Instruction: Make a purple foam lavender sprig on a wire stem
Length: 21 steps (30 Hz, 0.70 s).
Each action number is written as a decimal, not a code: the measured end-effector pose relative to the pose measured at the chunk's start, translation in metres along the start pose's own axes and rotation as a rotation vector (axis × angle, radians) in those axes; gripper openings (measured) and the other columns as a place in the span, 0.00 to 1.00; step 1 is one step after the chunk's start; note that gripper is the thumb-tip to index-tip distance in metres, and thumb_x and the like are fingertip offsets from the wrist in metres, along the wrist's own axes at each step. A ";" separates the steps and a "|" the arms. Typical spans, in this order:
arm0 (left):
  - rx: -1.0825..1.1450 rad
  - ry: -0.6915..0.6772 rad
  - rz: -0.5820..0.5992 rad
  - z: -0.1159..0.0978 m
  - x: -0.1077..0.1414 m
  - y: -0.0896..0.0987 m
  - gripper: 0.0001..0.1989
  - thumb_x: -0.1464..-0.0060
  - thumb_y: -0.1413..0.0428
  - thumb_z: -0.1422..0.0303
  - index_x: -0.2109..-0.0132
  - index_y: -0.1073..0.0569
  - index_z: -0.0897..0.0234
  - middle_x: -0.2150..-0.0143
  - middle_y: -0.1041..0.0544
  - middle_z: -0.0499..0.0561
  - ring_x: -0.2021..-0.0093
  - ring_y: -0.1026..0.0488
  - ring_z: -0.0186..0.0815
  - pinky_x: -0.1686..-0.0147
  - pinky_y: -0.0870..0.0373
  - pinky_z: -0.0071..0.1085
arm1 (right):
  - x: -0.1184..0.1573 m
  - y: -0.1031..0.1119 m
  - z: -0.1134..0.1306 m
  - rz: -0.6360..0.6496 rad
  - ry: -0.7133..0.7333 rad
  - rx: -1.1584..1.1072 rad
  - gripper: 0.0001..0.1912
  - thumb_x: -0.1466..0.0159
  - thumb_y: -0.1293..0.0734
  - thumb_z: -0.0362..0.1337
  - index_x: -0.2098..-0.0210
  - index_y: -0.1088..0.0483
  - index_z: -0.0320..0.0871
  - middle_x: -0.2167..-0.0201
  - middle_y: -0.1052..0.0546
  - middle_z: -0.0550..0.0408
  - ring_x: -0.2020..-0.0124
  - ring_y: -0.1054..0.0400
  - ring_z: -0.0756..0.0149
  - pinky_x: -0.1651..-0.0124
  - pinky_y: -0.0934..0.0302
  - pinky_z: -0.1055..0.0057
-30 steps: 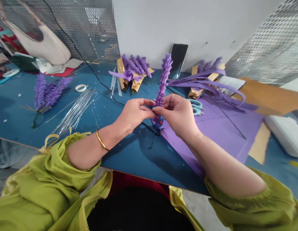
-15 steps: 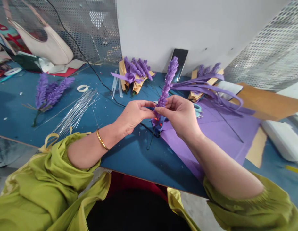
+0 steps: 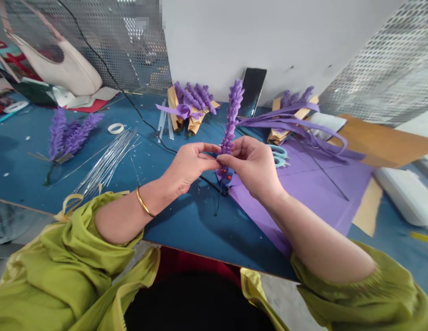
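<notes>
A purple artificial lavender stem [image 3: 231, 119] stands nearly upright between my hands, its thin wire end pointing down toward the table. My left hand [image 3: 193, 165] pinches the lower part of the flower from the left with thumb and fingers. From the other side, my right hand [image 3: 253, 168] grips the same spot, thumb in front. The fingertips hide where the petals meet the wire. Just below and behind them sits a blue tool with a red switch [image 3: 228, 177], partly covered. Light blue scissors [image 3: 279, 155] lie beside my right hand.
Purple sheet [image 3: 303, 188] and loose purple strips [image 3: 290, 120] cover the right side. Wrapped lavender bunches [image 3: 193, 103] and a phone [image 3: 253, 92] are at the back. To the left are wires [image 3: 108, 161], a tape roll [image 3: 116, 128], another lavender bunch [image 3: 71, 133] and a black cable [image 3: 138, 108].
The lavender stem has tipped slightly to the left and stands more upright. Both hands keep their pinch on it, and the right hand has shifted a little left, showing more of the scissors.
</notes>
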<state>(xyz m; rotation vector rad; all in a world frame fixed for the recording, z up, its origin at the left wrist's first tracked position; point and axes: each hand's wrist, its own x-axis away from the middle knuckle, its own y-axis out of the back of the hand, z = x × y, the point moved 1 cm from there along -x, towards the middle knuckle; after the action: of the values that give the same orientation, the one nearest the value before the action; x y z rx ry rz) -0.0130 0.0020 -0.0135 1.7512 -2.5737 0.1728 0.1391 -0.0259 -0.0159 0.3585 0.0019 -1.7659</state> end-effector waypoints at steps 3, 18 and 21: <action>0.002 -0.014 0.003 0.000 0.000 -0.001 0.17 0.59 0.34 0.78 0.59 0.23 0.69 0.72 0.18 0.50 0.68 0.22 0.35 0.58 0.30 0.34 | 0.000 0.000 0.002 -0.003 -0.011 -0.013 0.12 0.49 0.26 0.33 0.72 0.34 0.44 0.79 0.30 0.63 0.79 0.36 0.73 0.75 0.40 0.72; 0.105 -0.024 0.046 -0.002 -0.001 -0.001 0.11 0.49 0.42 0.71 0.59 0.21 0.69 0.67 0.18 0.52 0.63 0.21 0.37 0.51 0.30 0.37 | -0.013 0.011 -0.003 0.065 -0.130 -0.334 0.09 0.50 0.24 0.35 0.72 0.27 0.42 0.77 0.27 0.61 0.75 0.36 0.73 0.69 0.40 0.72; 0.137 -0.032 0.035 -0.003 -0.001 0.000 0.11 0.45 0.45 0.68 0.59 0.21 0.68 0.68 0.18 0.53 0.62 0.21 0.37 0.51 0.29 0.36 | -0.018 0.016 -0.006 0.123 -0.193 -0.477 0.09 0.49 0.24 0.35 0.70 0.25 0.41 0.75 0.26 0.61 0.76 0.39 0.76 0.70 0.42 0.74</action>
<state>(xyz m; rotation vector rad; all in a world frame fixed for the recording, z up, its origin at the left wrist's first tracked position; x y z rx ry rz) -0.0123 0.0032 -0.0103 1.7655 -2.6756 0.3321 0.1589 -0.0110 -0.0146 -0.1544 0.2538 -1.6113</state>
